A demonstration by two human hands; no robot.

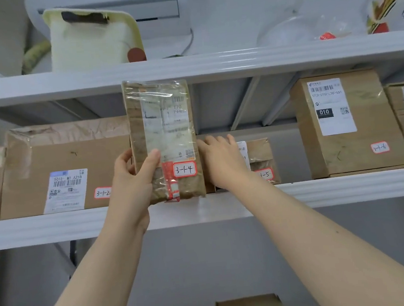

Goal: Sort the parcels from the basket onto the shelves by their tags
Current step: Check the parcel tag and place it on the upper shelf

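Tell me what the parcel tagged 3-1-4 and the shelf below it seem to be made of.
Parcel tagged 3-1-4: likely brown cardboard or paper under glossy clear tape; glare streaks and wrinkles show. Shelf: probably painted metal, smooth off-white, ribbed front lip.

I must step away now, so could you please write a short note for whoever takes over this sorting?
Left hand grips the 3-1-4 parcel, upright at the shelf's front edge.
Right hand rests on the 3-1-5 parcel, fingers straight.
Done: 3-1-2 box, 3-1-5 parcel and 3-1-6 box stand on the shelf.
Left: set the 3-1-4 parcel into the gap between the 3-1-2 box and the 3-1-5 parcel. The basket is out of view, so I cannot tell what else is left.
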